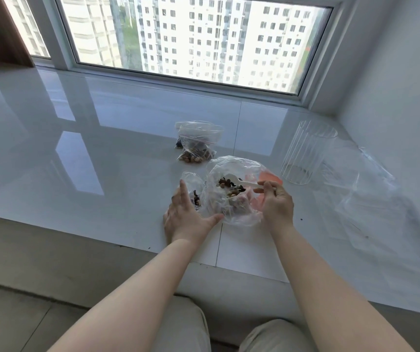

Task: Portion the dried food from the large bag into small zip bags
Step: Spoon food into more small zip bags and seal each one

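A: Where is the large bag (231, 196)?

B: Just below the middle of the frame, on the white desk (102, 161), its mouth open, dried food (229, 185) showing inside.

A: And the hands?

B: The right hand (276, 201) pinches the handle of a white spoon (242, 182), whose bowl sits in the food. The left hand (186, 214) lies open, fingers straight, against a small zip bag (192, 185) just left of the large one.

A: Anything else?

B: Filled zip bags (197, 142) lie above, toward the window (191, 36). A clear ribbed cup (308, 152) lies tipped at the right, with loose clear plastic (366, 189) beside it.
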